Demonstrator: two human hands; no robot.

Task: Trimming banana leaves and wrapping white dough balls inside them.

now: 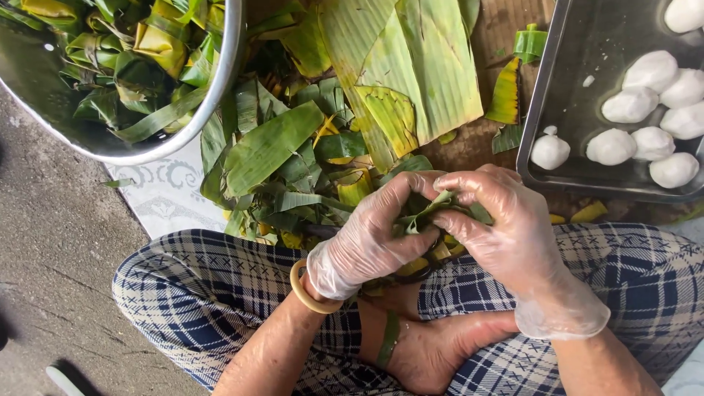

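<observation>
Both my hands wear thin clear plastic gloves and meet over my lap. My left hand (370,235) and my right hand (506,224) together pinch and fold a small green leaf-wrapped parcel (429,213) between their fingertips. A pale ring bangle (302,290) sits on my left wrist. What lies inside the folded leaf is hidden by my fingers.
A pile of banana leaf pieces (293,154) lies just beyond my hands. A big metal bowl (220,88) of wrapped leaf parcels stands at the upper left. A metal tray (546,95) with several white dough balls (631,106) is at the upper right. My crossed legs in checked trousers (191,293) fill the bottom.
</observation>
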